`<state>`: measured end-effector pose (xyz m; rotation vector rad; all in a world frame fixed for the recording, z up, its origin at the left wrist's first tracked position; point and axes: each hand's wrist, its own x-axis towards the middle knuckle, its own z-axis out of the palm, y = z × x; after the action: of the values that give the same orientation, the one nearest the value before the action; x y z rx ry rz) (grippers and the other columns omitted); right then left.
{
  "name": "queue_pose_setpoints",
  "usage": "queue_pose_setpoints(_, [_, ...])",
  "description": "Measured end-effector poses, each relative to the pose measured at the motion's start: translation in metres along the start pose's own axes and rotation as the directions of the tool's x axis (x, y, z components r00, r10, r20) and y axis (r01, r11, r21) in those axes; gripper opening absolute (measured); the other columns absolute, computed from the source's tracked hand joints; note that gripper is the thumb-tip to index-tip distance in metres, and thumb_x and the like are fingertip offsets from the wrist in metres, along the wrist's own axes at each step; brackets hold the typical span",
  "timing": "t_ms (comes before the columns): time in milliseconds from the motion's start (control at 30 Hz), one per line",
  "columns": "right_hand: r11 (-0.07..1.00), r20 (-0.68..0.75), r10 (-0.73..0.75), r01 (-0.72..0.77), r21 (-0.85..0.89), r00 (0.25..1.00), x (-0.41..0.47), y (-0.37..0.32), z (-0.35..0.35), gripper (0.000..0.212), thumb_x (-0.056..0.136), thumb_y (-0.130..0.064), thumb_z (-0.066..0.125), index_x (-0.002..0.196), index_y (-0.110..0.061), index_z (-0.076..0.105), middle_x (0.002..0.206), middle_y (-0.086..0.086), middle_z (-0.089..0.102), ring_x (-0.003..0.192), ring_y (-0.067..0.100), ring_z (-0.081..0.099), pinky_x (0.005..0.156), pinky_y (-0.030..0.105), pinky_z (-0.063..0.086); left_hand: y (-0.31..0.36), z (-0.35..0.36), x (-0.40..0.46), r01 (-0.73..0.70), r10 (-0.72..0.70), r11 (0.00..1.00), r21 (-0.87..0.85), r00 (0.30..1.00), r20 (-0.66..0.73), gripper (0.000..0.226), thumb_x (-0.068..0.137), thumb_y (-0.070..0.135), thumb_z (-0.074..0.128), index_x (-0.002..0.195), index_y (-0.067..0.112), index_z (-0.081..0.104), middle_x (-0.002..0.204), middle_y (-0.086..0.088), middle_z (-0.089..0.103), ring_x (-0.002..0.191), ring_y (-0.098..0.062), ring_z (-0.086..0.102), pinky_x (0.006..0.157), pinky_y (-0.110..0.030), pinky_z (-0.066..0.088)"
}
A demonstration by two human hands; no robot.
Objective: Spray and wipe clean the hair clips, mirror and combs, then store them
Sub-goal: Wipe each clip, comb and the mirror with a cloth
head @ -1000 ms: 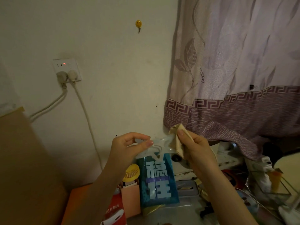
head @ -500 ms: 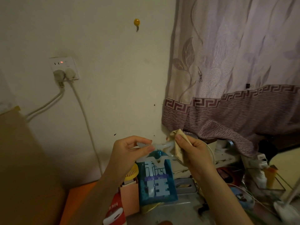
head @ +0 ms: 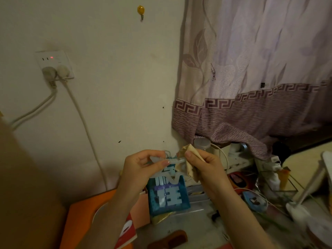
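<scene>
My left hand (head: 143, 166) pinches one end of a translucent hair clip (head: 172, 161) held up in front of the wall. My right hand (head: 203, 166) grips a beige cloth (head: 188, 153) folded around the clip's other end. A brown comb (head: 168, 239) lies on the grey desk surface near the bottom edge, below both hands. I see neither a mirror nor a spray bottle that I can name for certain.
A blue bag with white characters (head: 168, 196) stands behind the hands. An orange box (head: 80, 212) and red-and-white pack (head: 127, 229) sit at the left. Clutter, cables and a white lamp base (head: 298, 212) fill the right. A curtain (head: 251, 69) hangs above; socket (head: 53, 65) with cords at left.
The view has tilted downward, bringing the comb and more desk into sight. Both hands stay together on the clip, and the cloth has shifted slightly along it.
</scene>
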<state>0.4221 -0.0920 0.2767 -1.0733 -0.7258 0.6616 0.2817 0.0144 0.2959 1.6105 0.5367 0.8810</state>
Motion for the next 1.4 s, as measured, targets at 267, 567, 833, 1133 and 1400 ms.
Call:
queue_pose_setpoints(267, [0.998,-0.141,0.052,-0.055,-0.015,0.989,-0.020,0.018,-0.015,0.021,0.075,-0.029,0.066,0.077,-0.008,0.072,0.060,0.008,0.065,0.058,0.023,0.056,0.056,0.031,0.045,-0.021,0.007,-0.007,0.083,-0.082,0.996,-0.011,0.995,0.056,0.019,0.072,0.017,0.074,0.091,0.017,0.071,0.086,-0.001,0.075,0.078,-0.015,0.072,0.063,-0.024,0.058])
queue_pose_setpoints(567, [0.989,-0.298,0.106,-0.132,-0.071,0.949,-0.054,0.043,-0.058,0.018,0.074,-0.033,0.067,0.068,-0.018,0.074,0.063,0.012,0.059,0.052,0.020,0.047,0.049,0.025,0.035,-0.064,0.040,-0.020,0.200,-0.198,0.980,0.001,0.972,0.126,0.023,0.064,0.027,0.074,0.086,0.020,0.071,0.087,-0.003,0.074,0.085,-0.018,0.071,0.077,-0.033,0.057])
queue_pose_setpoints(833, [0.958,-0.406,0.208,-0.269,-0.101,0.890,-0.072,0.072,-0.134,0.027,0.087,-0.022,0.063,0.089,0.005,0.069,0.064,0.014,0.058,0.050,0.021,0.048,0.045,0.024,0.039,-0.107,0.085,-0.032,0.305,-0.307,0.952,0.032,0.947,0.099,0.010,0.076,0.017,0.074,0.085,0.019,0.071,0.092,-0.002,0.073,0.087,-0.011,0.067,0.069,-0.019,0.050])
queue_pose_setpoints(1133, [0.895,-0.424,0.338,-0.426,-0.130,0.840,-0.062,0.101,-0.254,0.026,0.088,-0.015,0.063,0.089,0.011,0.065,0.055,0.007,0.054,0.042,0.013,0.046,0.042,0.021,0.035,-0.175,0.188,-0.046,0.463,-0.467,0.880,0.105,0.884,0.017,0.013,0.078,0.015,0.074,0.089,0.020,0.071,0.089,0.007,0.070,0.082,-0.003,0.063,0.065,-0.014,0.044])
queue_pose_setpoints(1400, [0.796,-0.326,0.501,-0.575,-0.191,0.802,-0.049,0.134,-0.350,0.025,0.087,-0.013,0.066,0.064,-0.004,0.058,0.049,-0.004,0.049,0.044,0.005,0.044,0.048,0.020,0.037,-0.233,0.268,-0.081,0.656,-0.649,0.753,0.048,0.753,-0.107,0.015,0.079,0.001,0.070,0.091,0.010,0.071,0.083,0.010,0.072,0.072,0.003,0.066,0.060,-0.010,0.050])
